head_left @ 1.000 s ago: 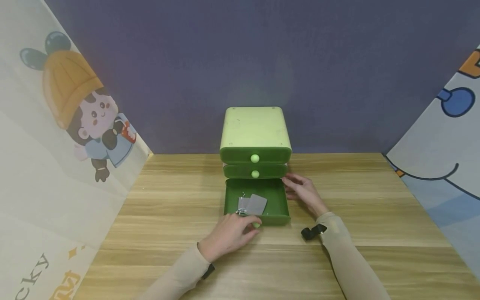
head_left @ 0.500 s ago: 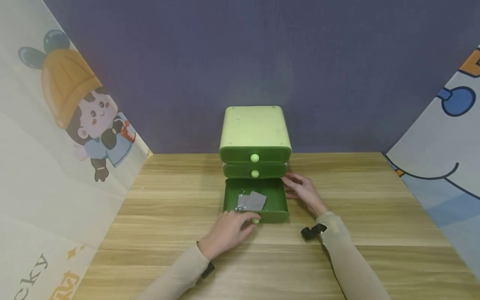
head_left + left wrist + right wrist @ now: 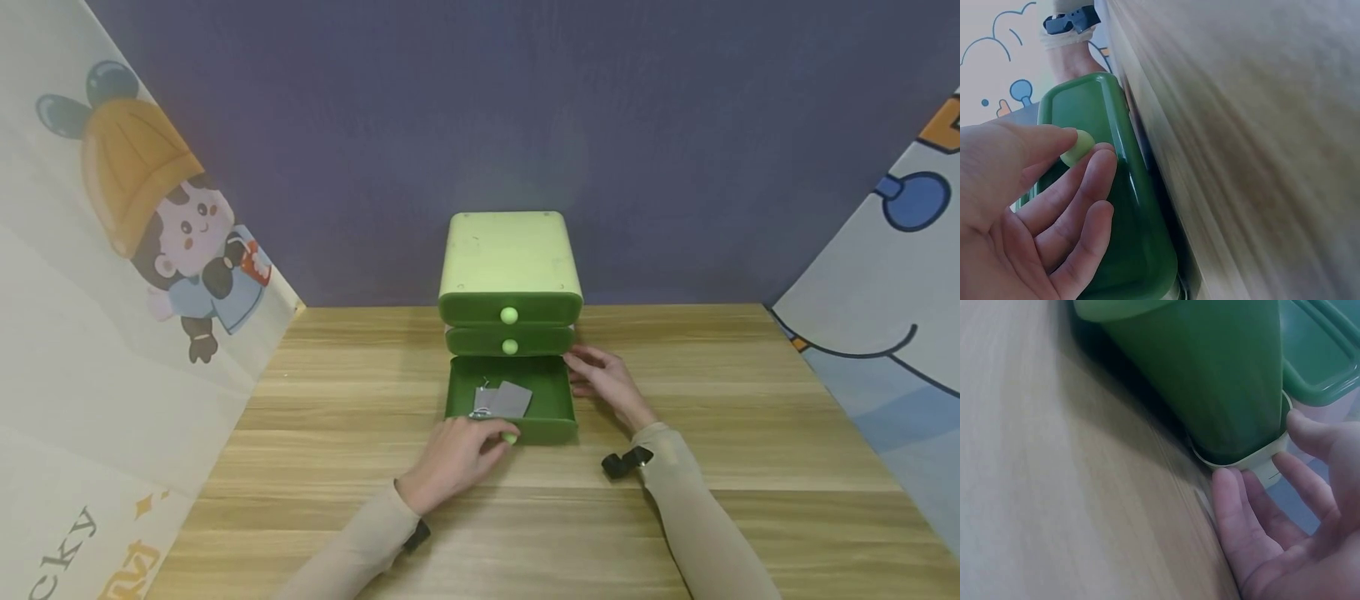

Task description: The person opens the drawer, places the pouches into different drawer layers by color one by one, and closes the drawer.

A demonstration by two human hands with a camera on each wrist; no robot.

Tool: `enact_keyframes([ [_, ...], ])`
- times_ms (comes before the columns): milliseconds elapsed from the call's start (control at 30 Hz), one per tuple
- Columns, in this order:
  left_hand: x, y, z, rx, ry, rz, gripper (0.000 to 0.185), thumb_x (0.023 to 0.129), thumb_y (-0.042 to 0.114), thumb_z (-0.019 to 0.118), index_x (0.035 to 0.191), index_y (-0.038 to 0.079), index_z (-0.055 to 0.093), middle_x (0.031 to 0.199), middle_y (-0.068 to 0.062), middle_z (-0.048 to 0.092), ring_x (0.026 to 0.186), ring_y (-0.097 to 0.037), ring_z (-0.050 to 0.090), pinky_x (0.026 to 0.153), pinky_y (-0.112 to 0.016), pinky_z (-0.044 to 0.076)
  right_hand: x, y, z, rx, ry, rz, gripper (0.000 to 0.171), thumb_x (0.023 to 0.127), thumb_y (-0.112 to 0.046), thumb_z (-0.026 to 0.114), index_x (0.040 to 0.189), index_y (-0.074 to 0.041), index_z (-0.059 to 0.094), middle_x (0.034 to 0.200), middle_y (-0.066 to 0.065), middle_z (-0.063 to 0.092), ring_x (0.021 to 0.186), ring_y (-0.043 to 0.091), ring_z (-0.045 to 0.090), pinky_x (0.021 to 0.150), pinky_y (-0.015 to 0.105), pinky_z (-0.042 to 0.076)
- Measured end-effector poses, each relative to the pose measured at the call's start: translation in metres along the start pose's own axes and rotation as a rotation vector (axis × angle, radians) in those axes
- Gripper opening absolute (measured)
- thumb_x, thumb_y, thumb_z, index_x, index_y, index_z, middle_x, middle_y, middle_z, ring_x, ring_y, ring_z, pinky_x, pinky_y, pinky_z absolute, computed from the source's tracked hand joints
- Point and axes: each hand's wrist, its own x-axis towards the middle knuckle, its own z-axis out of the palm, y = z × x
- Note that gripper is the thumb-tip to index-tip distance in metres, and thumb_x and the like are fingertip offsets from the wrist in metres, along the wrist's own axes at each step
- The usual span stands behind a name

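The small green drawer chest (image 3: 510, 275) stands at the middle of the table's (image 3: 750, 467) back edge, its bottom drawer (image 3: 555, 392) pulled out toward the front. That drawer has slid back in a little since a second ago. The left hand (image 3: 457, 457) presses its straightened fingers against the drawer front at the pale knob (image 3: 1079, 147). The right hand (image 3: 607, 385), fingers relaxed, rests against the chest's right side. Grey cards (image 3: 504, 402) and something metal lie inside.

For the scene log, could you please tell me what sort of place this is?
Probably a staged tabletop booth rather than a lived-in room: a wooden table is boxed in by a plain purple backdrop and cartoon-printed side panels, with only a green drawer unit on it.
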Motion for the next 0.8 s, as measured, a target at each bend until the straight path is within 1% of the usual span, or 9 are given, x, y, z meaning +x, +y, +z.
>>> enact_keyframes([
  [67,0.0005,0.0001,-0.0005,-0.004,0.000,0.000,0.019,0.100,0.024,0.075,0.118,0.025,0.080,0.057,0.016,0.043,0.045,0.004,0.027,0.044,-0.017,0.027,0.0001,-0.0001,0.0001,0.000,0.000,0.001,0.068,0.105,-0.034,0.070,0.160,-0.004,0.044,0.150,0.029,0.057,0.097,0.012,0.073,0.087,0.029,0.064],
  [167,0.0016,-0.0003,-0.0006,-0.006,0.002,0.002,0.019,0.100,0.025,0.075,0.118,0.025,0.080,0.057,0.016,0.046,0.045,0.004,0.028,0.044,-0.017,0.028,0.0004,0.0000,0.0001,0.005,-0.003,0.004,0.068,0.104,-0.034,0.070,0.161,-0.005,0.044,0.151,0.029,0.056,0.097,0.012,0.073,0.087,0.029,0.064],
  [267,0.0028,-0.0011,-0.0001,-0.003,0.004,0.006,0.018,0.101,0.027,0.074,0.118,0.025,0.080,0.061,0.015,0.057,0.046,0.005,0.029,0.046,-0.017,0.030,0.0009,0.0003,0.0001,0.013,-0.006,0.010,0.069,0.104,-0.034,0.070,0.161,-0.005,0.043,0.152,0.029,0.055,0.097,0.012,0.073,0.087,0.029,0.064],
  [367,0.0037,-0.0020,0.0004,0.004,0.009,0.008,0.018,0.101,0.028,0.074,0.117,0.025,0.081,0.070,0.013,0.067,0.048,0.005,0.031,0.048,-0.017,0.032,0.0011,0.0009,-0.0001,0.019,-0.007,0.016,0.070,0.104,-0.034,0.071,0.161,-0.005,0.043,0.153,0.029,0.054,0.097,0.012,0.073,0.087,0.029,0.064],
  [467,0.0040,-0.0025,0.0002,0.004,0.013,0.007,0.017,0.101,0.028,0.074,0.117,0.025,0.081,0.078,0.011,0.074,0.049,0.005,0.033,0.050,-0.017,0.033,0.0011,0.0015,-0.0002,0.023,-0.007,0.016,0.071,0.104,-0.034,0.071,0.161,-0.006,0.042,0.154,0.029,0.054,0.097,0.011,0.073,0.087,0.029,0.064],
  [600,0.0050,-0.0032,-0.0002,-0.006,0.013,0.006,0.017,0.101,0.027,0.074,0.117,0.025,0.081,0.081,0.010,0.076,0.049,0.005,0.035,0.051,-0.017,0.035,0.0011,0.0024,-0.0002,0.030,-0.009,0.010,0.070,0.104,-0.034,0.071,0.161,-0.005,0.043,0.155,0.028,0.053,0.096,0.011,0.073,0.087,0.029,0.064],
  [800,0.0079,-0.0047,-0.0011,-0.004,0.000,-0.001,0.018,0.102,0.028,0.074,0.118,0.026,0.081,0.080,0.011,0.075,0.050,0.006,0.036,0.051,-0.017,0.035,0.0016,0.0028,-0.0001,0.035,-0.009,0.006,0.069,0.104,-0.033,0.071,0.161,-0.005,0.043,0.158,0.027,0.051,0.097,0.011,0.073,0.087,0.029,0.064],
])
